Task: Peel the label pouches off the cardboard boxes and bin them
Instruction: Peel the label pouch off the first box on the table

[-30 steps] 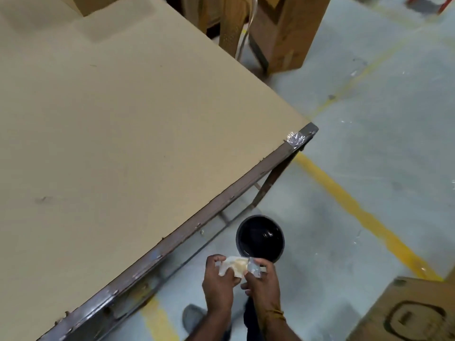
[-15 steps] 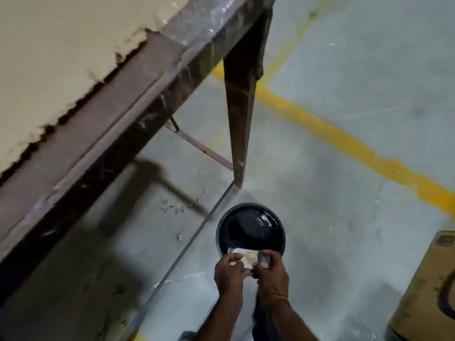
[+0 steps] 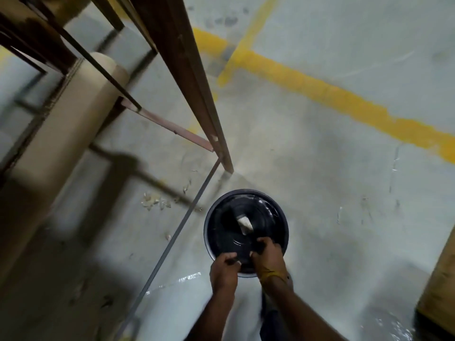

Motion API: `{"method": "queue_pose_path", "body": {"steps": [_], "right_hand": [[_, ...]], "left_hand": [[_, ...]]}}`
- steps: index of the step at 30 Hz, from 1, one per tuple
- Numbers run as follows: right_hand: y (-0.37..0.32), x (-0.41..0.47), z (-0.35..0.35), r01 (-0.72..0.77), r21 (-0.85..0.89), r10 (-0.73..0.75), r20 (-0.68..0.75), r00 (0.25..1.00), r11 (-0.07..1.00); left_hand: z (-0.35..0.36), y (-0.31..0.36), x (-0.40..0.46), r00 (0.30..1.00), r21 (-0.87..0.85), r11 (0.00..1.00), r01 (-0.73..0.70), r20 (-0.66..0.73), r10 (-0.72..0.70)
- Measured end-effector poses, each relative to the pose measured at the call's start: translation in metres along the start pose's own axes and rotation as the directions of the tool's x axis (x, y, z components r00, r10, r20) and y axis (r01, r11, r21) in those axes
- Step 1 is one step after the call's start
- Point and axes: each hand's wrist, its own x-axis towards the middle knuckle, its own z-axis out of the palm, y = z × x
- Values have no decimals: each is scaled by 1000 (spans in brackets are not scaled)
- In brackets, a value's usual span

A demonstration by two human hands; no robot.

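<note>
Grip: we hold both hands over the near rim of the bin; our left hand and right hand have curled fingers, and we cannot tell whether anything is pinched in them.
Label pouch: 1 pale crumpled label pouch shows inside the bin, apart from our hands.
Bin: our round black bin stands on the grey floor, just beside the table leg.
Surroundings: a yellow line crosses the floor; a cardboard box stands at our right.
</note>
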Motion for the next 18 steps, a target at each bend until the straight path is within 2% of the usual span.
{"method": "queue_pose_path", "body": {"steps": [5, 11, 13, 18], "right_hand": [[-25, -64, -18, 116, -27, -114, 86, 990, 993], [-65, -169, -54, 286, -63, -276, 132, 952, 956], [-76, -208, -70, 373, -66, -362, 136, 922, 926], [-90, -302, -94, 543, -105, -516, 207, 831, 833]], "left_hand": [[-39, 34, -69, 995, 73, 994, -86, -34, 89], [-112, 79, -184, 955, 147, 950, -277, -66, 289], [-135, 85, -217, 940, 147, 937, -317, -87, 331], [-191, 78, -310, 927, 127, 940, -317, -169, 335]]}}
